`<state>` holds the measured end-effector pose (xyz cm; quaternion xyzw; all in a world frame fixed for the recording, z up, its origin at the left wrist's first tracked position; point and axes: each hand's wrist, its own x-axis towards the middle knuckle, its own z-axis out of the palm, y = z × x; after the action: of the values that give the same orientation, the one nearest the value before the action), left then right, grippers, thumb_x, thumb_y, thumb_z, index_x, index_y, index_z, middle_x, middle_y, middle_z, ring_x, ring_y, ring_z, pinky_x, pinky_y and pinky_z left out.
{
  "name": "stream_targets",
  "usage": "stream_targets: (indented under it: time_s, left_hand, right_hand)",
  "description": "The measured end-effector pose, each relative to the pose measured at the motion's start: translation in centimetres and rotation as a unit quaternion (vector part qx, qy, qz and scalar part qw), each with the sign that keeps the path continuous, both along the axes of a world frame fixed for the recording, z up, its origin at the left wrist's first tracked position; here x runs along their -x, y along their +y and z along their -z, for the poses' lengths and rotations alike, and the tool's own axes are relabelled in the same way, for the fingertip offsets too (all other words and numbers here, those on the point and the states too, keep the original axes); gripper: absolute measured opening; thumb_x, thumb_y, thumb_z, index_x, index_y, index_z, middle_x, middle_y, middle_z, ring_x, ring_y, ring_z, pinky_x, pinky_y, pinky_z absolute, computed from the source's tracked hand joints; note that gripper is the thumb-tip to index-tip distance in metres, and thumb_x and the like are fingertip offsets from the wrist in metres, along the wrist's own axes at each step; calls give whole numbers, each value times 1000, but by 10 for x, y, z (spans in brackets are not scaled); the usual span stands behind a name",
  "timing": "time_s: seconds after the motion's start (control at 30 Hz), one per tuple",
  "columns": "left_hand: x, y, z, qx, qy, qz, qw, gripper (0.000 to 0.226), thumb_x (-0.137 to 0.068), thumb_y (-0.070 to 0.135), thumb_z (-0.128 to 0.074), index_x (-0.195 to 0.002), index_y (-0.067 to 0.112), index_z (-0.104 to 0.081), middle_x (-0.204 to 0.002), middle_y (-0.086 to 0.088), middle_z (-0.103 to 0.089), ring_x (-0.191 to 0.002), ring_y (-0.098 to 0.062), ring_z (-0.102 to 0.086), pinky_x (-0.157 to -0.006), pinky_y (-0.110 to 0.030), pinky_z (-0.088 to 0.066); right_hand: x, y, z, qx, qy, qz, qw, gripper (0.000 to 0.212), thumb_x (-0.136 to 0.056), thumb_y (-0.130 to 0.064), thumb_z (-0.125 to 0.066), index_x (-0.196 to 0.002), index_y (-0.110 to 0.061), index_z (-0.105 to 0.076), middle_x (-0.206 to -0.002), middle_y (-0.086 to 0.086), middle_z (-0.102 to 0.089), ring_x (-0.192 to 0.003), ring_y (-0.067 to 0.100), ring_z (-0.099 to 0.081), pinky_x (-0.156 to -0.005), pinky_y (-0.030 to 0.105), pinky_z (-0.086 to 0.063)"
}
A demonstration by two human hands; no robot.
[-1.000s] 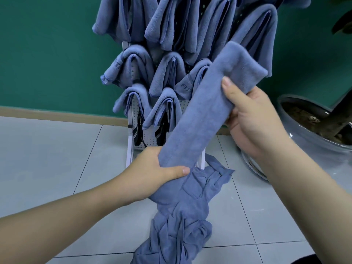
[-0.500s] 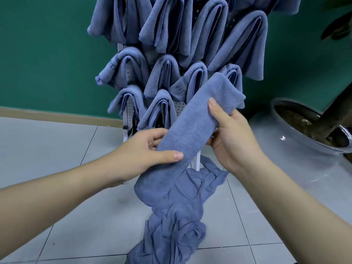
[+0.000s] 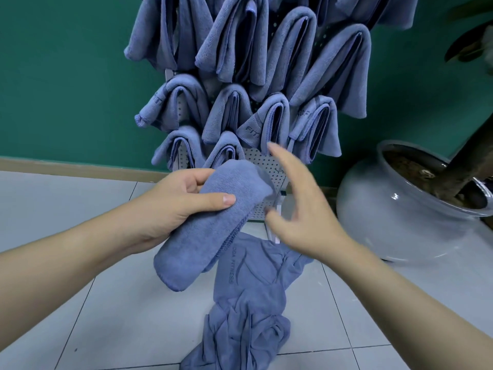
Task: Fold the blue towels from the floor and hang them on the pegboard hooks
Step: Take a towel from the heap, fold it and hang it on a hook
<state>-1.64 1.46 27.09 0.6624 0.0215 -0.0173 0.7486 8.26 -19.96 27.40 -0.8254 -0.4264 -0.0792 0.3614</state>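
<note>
My left hand (image 3: pixel 181 201) grips a folded blue towel (image 3: pixel 210 225), thumb on top and fingers curled behind its upper end; the lower end hangs down. To its right, my right hand (image 3: pixel 298 206) is blurred, with fingers spread and nothing in them, just in front of the white pegboard (image 3: pixel 260 158). Several folded blue towels (image 3: pixel 269 76) hang on the pegboard's hooks in rows. A crumpled blue towel (image 3: pixel 248 303) with printed lettering lies on the floor tiles below my hands.
A large grey ceramic planter (image 3: pixel 400 209) with a dark trunk stands at the right, close to the pegboard. A green wall (image 3: pixel 66 76) with a wooden skirting runs behind. Pale floor tiles (image 3: pixel 80 209) spread out to the left.
My right hand has let go of the folded towel and pulled away to the right. The towel's upper end has come down, folded over, into my left hand.
</note>
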Motion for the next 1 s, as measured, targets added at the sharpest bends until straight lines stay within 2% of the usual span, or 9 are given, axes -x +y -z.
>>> stream_targets:
  time_s: [0.1,0.2,0.4,0.53,0.6,0.7,0.8,0.9,1.0]
  left_hand:
    - [-1,0,0,26,4,24,999,45,-83,18,-70,-126,4,-66,-119,-24,-72,-99,-31,-71,-84,-36,-61]
    - [0,-3,0,38,18,50,998,44,-85,17,-68,-127,5,-66,-116,-20,-73,-98,-27,-72,-78,-30,-59]
    - [1,-9,2,29,22,31,999,39,-90,22,-76,-125,7,-67,-113,-16,-75,-96,-24,-73,-75,-27,-58]
    - [-5,-23,11,-122,-3,-141,982,47,-77,46,-72,-112,15,-67,-99,-6,-76,-86,-15,-70,-73,-22,-58]
    - [-6,-23,20,-257,-75,-226,937,45,-81,52,-72,-114,23,-65,-98,3,-68,-81,-9,-64,-75,-20,-53]
    - [1,-29,26,-437,-195,-207,853,36,-102,43,-52,-132,25,-62,-111,11,-60,-99,1,-57,-87,-15,-43]
    - [4,-44,28,-469,-157,-147,857,59,-100,55,-39,-149,24,-49,-135,12,-56,-125,-3,-50,-108,-25,-38]
    - [-15,-60,28,-505,-119,-120,846,65,-92,70,-44,-147,35,-43,-135,15,-56,-127,-10,-50,-107,-37,-44]
    - [-40,-76,28,-442,-130,-149,875,48,-88,38,-63,-134,37,-51,-117,16,-63,-111,-6,-57,-94,-33,-51]
  right_hand:
    - [6,12,15,21,-54,-60,997,86,-84,-24,-69,-161,-16,-32,-167,1,-33,-157,15,-25,-125,46,-28]
    - [12,21,21,-38,-32,-56,997,74,-88,-23,-67,-157,-14,-41,-162,5,-42,-152,17,-37,-120,49,-36]
    - [12,24,26,-53,-28,-35,998,62,-87,-25,-59,-148,-14,-53,-150,2,-55,-142,17,-49,-112,48,-44]
    - [13,25,21,-86,75,25,993,43,-85,-25,-58,-127,-19,-67,-118,-6,-66,-110,5,-61,-94,20,-47]
    - [9,24,21,-75,91,47,992,36,-87,-21,-61,-122,-22,-68,-114,-8,-66,-105,3,-60,-89,13,-44]
    - [-1,24,22,-71,111,75,988,30,-89,-15,-62,-117,-23,-69,-110,-7,-68,-100,7,-60,-85,17,-46]
    - [-12,23,22,-86,123,103,983,28,-87,-23,-60,-114,-24,-68,-107,-8,-68,-99,9,-60,-86,24,-48]
    - [-27,20,25,-76,113,125,983,26,-88,-23,-61,-114,-24,-65,-109,-7,-66,-101,10,-58,-87,28,-47]
    - [-48,18,25,-63,127,136,981,19,-91,-21,-62,-109,-21,-64,-108,-3,-65,-101,14,-57,-85,32,-47]
